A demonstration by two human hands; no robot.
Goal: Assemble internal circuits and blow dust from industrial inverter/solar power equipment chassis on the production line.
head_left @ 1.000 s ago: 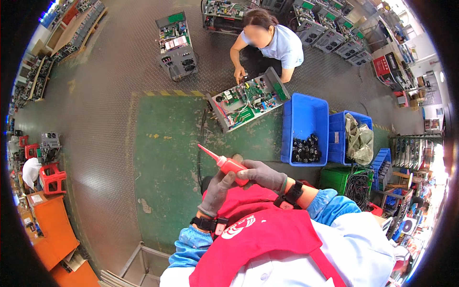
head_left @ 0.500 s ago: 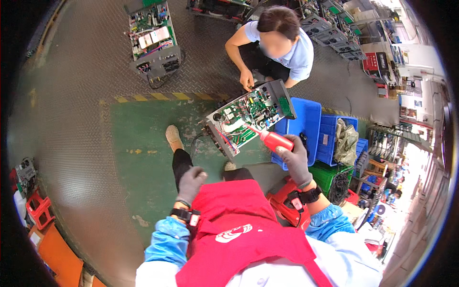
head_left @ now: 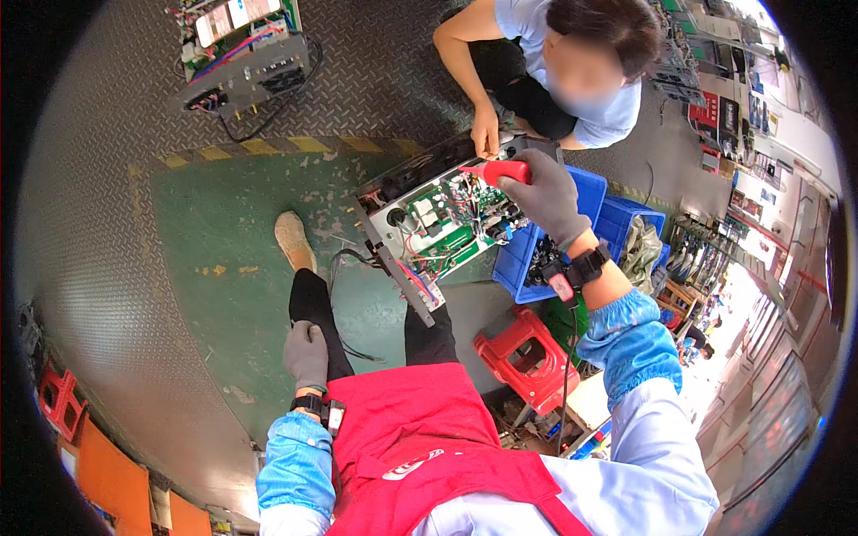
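My gloved right hand (head_left: 548, 198) grips a red squeeze bottle (head_left: 508, 171) with a thin nozzle pointing left. The bottle is over the far side of an open electronic unit (head_left: 454, 251), whose metal case holds green circuit boards, wires and a dark round part. Whether the nozzle touches anything in there I cannot tell. Beside my left thigh, my gloved left hand (head_left: 307, 354) is loosely curled, with nothing visible in it. Across the unit, a crouching person's hand (head_left: 485, 132) reaches to its far edge.
Blue bins (head_left: 584, 198) stand right of the unit, with a red plastic stool (head_left: 525, 359) nearer me. A black cable (head_left: 332, 284) lies on the green floor. Another opened unit (head_left: 250, 76), with a phone (head_left: 234, 18) on top, sits at far left.
My right hand has moved the bottle farther away and tilted it nearly level. My left hand has dropped left and nearer beside my thigh. The view has shifted, and the person leans closer.
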